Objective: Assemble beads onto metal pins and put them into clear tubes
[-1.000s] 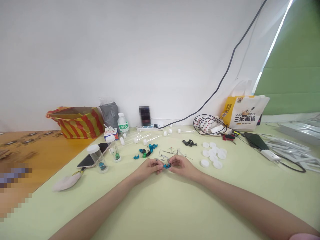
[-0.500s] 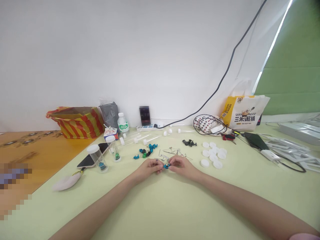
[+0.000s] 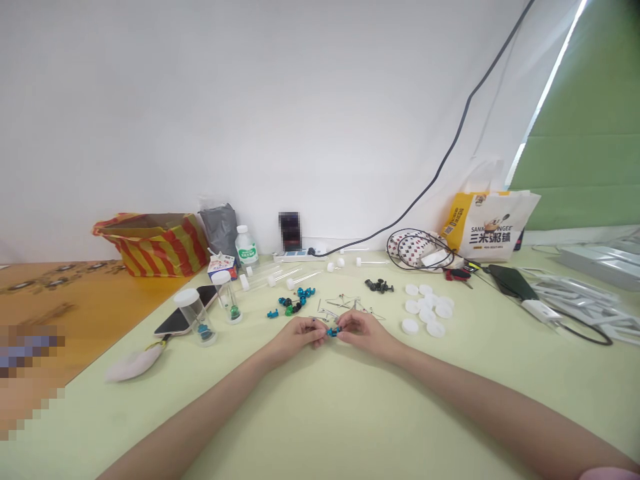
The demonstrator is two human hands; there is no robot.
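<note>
Between my fingertips is a small shiny blue part [image 3: 333, 331], too small to tell its kind. My left hand [image 3: 304, 335] pinches it from one side, and my right hand [image 3: 364, 333] grips it from the other. Just beyond my hands lie thin metal pins and rods [image 3: 330, 312], partly hidden by my fingers. To their left is a pile of shiny blue, green and black small parts [image 3: 295, 301], with a single blue piece [image 3: 273, 314] apart from it. Several small black parts [image 3: 379, 286] sit farther back on the right, and white round caps [image 3: 426, 310] lie in a group.
Two clear capped tubes [image 3: 196, 317] with small parts inside stand at left, by a phone [image 3: 173, 321]. Empty-looking clear tubes [image 3: 280, 275] lie farther back. A striped bag [image 3: 155, 247], a bottle [image 3: 246, 245], coiled black cable [image 3: 420, 250] and a paper bag [image 3: 493, 227] line the wall.
The blue part has turned slightly between my fingertips. Both hands stay in nearly the same place, and the other things have not moved.
</note>
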